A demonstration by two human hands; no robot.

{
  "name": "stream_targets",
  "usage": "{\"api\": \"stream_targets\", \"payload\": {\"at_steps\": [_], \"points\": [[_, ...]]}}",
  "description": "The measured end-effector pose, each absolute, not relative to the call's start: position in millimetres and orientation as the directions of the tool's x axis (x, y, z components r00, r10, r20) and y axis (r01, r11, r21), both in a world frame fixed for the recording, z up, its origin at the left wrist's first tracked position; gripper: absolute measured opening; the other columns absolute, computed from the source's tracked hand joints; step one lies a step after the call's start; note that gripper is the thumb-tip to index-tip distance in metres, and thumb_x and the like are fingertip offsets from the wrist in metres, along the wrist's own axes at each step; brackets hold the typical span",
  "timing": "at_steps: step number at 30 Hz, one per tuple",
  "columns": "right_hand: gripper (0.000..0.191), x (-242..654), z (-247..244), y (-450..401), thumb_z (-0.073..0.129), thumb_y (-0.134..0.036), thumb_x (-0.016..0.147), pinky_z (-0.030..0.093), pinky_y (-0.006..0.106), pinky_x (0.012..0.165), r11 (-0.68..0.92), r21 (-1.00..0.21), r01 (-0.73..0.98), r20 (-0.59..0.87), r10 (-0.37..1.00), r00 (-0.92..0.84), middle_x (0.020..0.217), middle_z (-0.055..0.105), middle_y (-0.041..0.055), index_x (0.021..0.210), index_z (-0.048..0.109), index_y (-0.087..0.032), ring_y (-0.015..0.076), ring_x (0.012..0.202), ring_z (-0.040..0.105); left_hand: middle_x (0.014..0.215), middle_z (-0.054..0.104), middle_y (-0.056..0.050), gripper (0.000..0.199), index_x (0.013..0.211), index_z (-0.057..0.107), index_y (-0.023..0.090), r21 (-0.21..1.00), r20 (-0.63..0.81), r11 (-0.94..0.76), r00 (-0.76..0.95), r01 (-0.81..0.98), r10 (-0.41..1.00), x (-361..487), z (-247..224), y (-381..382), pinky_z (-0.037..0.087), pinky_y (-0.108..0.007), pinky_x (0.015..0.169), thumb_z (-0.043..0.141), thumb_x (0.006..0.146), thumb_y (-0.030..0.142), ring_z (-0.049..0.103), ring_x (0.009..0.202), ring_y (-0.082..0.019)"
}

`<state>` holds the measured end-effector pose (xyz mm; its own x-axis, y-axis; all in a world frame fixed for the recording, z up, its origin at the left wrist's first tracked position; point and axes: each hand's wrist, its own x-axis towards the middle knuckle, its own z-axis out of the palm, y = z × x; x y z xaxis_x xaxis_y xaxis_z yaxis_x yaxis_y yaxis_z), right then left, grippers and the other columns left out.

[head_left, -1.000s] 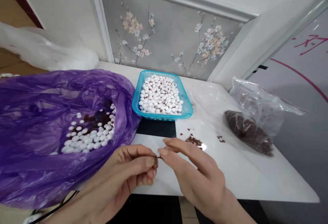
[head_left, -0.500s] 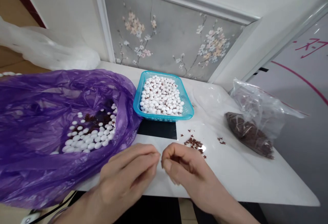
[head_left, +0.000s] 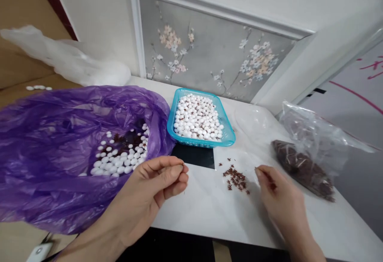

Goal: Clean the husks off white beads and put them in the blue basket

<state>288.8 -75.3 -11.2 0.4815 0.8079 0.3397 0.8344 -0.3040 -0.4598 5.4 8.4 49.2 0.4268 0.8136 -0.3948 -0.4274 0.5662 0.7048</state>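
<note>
- Just in front of the blue basket (head_left: 201, 119), on the white table (head_left: 209, 210), lies a small heap of brown bits (head_left: 236, 178); the right hand (head_left: 281, 202) hovers at the heap's right edge, thumb and forefinger pinched close. Whether a bit sits between them I cannot tell.
- To the front left of the basket, the left hand (head_left: 155, 190) is curled, thumb pressed to forefinger, apparently on something very small that I cannot make out.
- Left of the basket the purple bag (head_left: 60, 154) gapes, with white beads (head_left: 119, 162) and brown bits in it; the basket itself is heaped with white beads.
- Risk, as I judge it: the bits are tiny and light, so a sweeping finger could scatter the heap toward the table edge, or a pinch could lift several together.
- Right of the basket the clear bag (head_left: 311, 154) of brown bits lies near the wrist and could be nudged.
- Half a second ago both hands met fingertip to fingertip in front of the basket; now they are well apart, the right one gone to the heap.
</note>
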Motion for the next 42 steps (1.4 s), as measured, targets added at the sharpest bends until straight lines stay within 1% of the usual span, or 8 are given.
{"api": "stream_targets", "payload": {"at_steps": [5,9,14,18,21,26,35,42], "points": [[0.026,312.1,-21.9,-78.7,0.048,-0.040,0.085,0.043,0.032,0.057,-0.539,-0.276,0.796,0.272,0.750,0.603,0.102,0.071,0.0040,0.088,0.069,-0.026,0.0251,0.076,0.065,0.071,0.073,0.000,0.018,0.074,0.076,0.016,0.705,-0.394,0.567,0.429,-0.426,0.813,7.1,52.2,6.4,0.058,-0.014,0.066,0.087,0.060,0.018,0.068,0.065,-0.009],[0.025,306.4,-18.9,-76.1,0.053,-0.038,0.084,0.043,0.033,0.055,-0.559,-0.254,0.789,0.255,0.749,0.612,0.105,0.070,0.0032,0.098,0.069,-0.027,0.0245,0.075,0.065,0.071,0.074,0.001,0.014,0.073,0.076,0.019,0.803,-0.317,0.468,0.399,-0.370,0.860,6.9,48.7,4.7,0.057,-0.014,0.066,0.085,0.062,0.023,0.068,0.064,-0.009],[0.023,272.8,-3.0,-74.5,0.056,-0.039,0.086,0.047,0.031,0.057,-0.267,-0.469,0.842,0.402,0.784,0.472,0.087,0.070,0.0039,0.097,0.069,-0.023,0.0163,0.058,0.058,0.073,0.075,0.004,0.017,0.081,0.076,0.028,0.992,0.002,0.028,0.235,-0.121,0.972,4.3,40.7,-0.8,0.055,-0.011,0.067,0.078,0.070,0.015,0.069,0.069,-0.010],[0.013,223.7,23.1,-74.6,0.057,-0.030,0.089,0.050,0.024,0.058,0.045,-0.753,0.657,0.326,0.892,0.312,0.081,0.068,0.0010,0.096,0.067,-0.025,0.0137,0.064,0.061,0.077,0.074,0.008,0.035,0.094,0.074,0.038,0.986,0.169,-0.164,0.203,-0.043,0.964,5.0,38.8,-4.9,0.052,-0.008,0.068,0.072,0.073,0.009,0.069,0.072,-0.008],[0.013,192.1,39.4,-71.1,0.056,-0.023,0.090,0.048,0.021,0.053,0.172,-0.851,0.497,0.308,0.929,0.206,0.072,0.065,-0.0019,0.099,0.065,-0.025,0.0113,0.059,0.059,0.079,0.075,0.010,0.039,0.098,0.072,0.041,0.976,0.217,-0.218,0.223,-0.021,0.950,4.4,37.8,-6.1,0.052,-0.008,0.069,0.070,0.075,0.009,0.069,0.073,-0.007],[0.017,161.7,46.4,-60.3,0.059,-0.018,0.087,0.049,0.019,0.055,0.304,-0.868,0.392,0.371,0.922,0.108,0.076,0.064,-0.0017,0.099,0.067,-0.028,0.0106,0.063,0.060,0.079,0.075,0.008,0.040,0.100,0.072,0.036,0.954,0.289,-0.299,0.225,0.013,0.931,-0.5,31.0,-8.1,0.053,-0.013,0.068,0.067,0.075,0.005,0.070,0.071,-0.009],[0.012,151.5,34.9,-50.2,0.060,-0.015,0.084,0.050,0.018,0.058,0.376,-0.770,0.515,0.398,0.915,-0.073,0.081,0.064,0.0006,0.081,0.066,-0.025,0.0129,0.068,0.064,0.084,0.075,0.003,0.035,0.112,0.067,0.028,0.943,0.297,-0.329,0.312,0.054,0.902,-16.6,23.9,-17.8,0.053,-0.019,0.073,0.062,0.083,0.009,0.068,0.074,-0.011],[0.016,132.6,37.2,-52.4,0.059,-0.029,0.085,0.045,0.020,0.052,0.213,-0.911,0.352,0.234,0.972,0.019,0.067,0.056,-0.0014,0.071,0.061,-0.023,0.0119,0.056,0.053,0.105,0.071,-0.003,0.032,0.112,0.068,0.026,0.841,0.418,-0.513,0.393,0.173,0.819,-34.3,29.8,-17.3,0.052,-0.024,0.083,0.057,0.086,0.010,0.066,0.092,-0.016]]}}
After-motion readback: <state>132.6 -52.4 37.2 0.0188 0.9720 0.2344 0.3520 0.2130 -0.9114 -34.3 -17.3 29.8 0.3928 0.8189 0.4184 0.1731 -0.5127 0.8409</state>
